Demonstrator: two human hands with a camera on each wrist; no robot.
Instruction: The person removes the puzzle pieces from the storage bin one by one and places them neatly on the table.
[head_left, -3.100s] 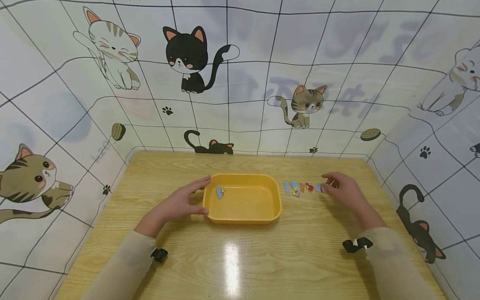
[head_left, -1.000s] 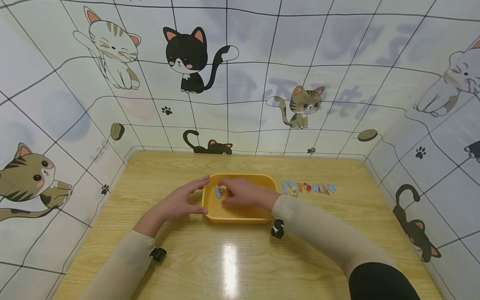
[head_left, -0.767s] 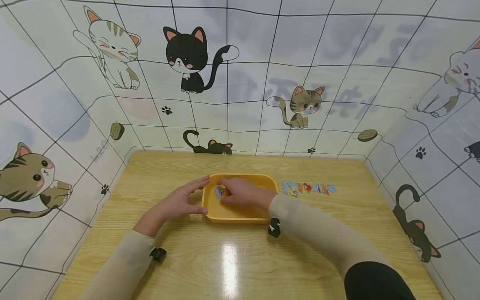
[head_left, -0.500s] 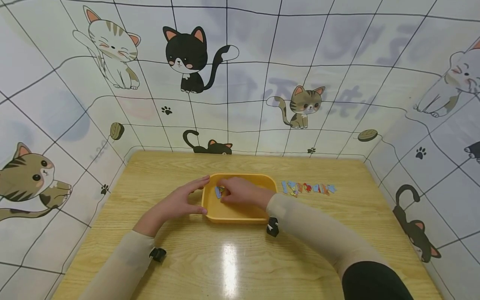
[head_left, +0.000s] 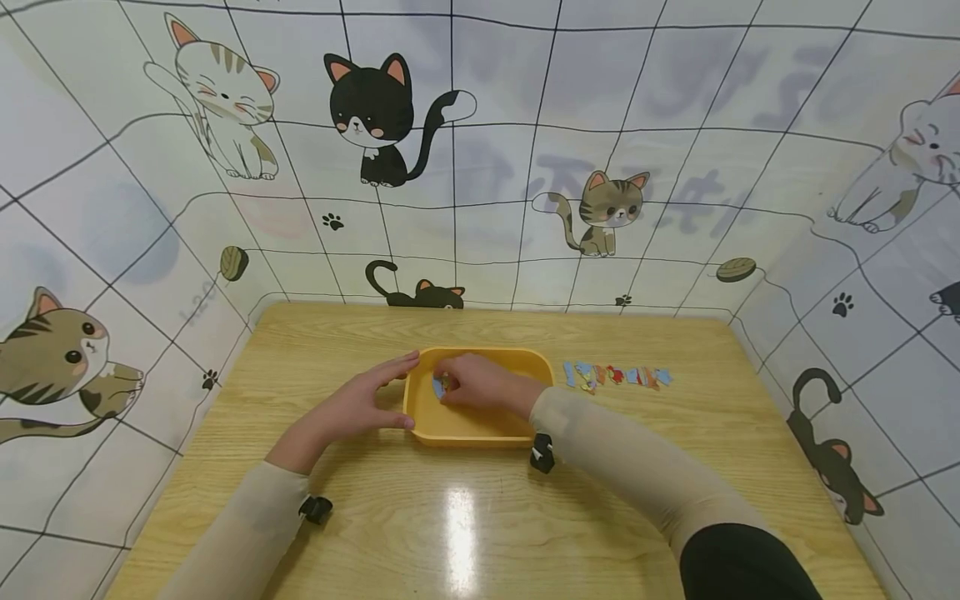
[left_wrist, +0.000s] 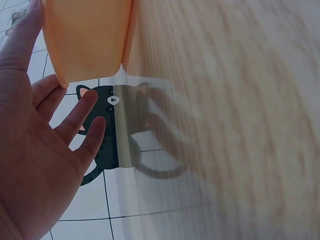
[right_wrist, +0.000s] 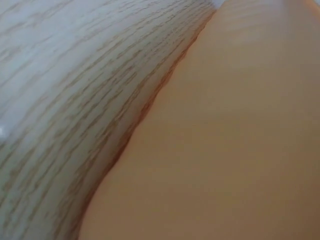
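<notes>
A yellow plastic tray point(head_left: 480, 442) sits on the wooden table. My left hand point(head_left: 363, 404) spans its left end, thumb and forefinger against the rim and the fingers fairly straight. Up close in the left wrist view, the fingers of that hand point(left_wrist: 40, 145) reach along the tray wall point(left_wrist: 87, 40). Inside the tray, my right hand point(head_left: 487, 385) has its fingers curled down and pinches a small puzzle piece, mostly hidden under the fingertips. Against it lies a light blue puzzle piece point(head_left: 437, 388), partly covered. The right wrist view holds only tray wall point(right_wrist: 225, 140) and table.
To the right of the tray, a row of small colourful puzzle pieces point(head_left: 615, 375) lies on the table point(head_left: 360, 517). A cat-patterned cloth point(head_left: 495, 167) rises behind and at both sides. The right forearm crosses the tray's right end.
My right hand has come from the row of pieces on the right into the tray. Over the last second its fingertips have shifted slightly over the blue piece. The left hand has stayed put.
</notes>
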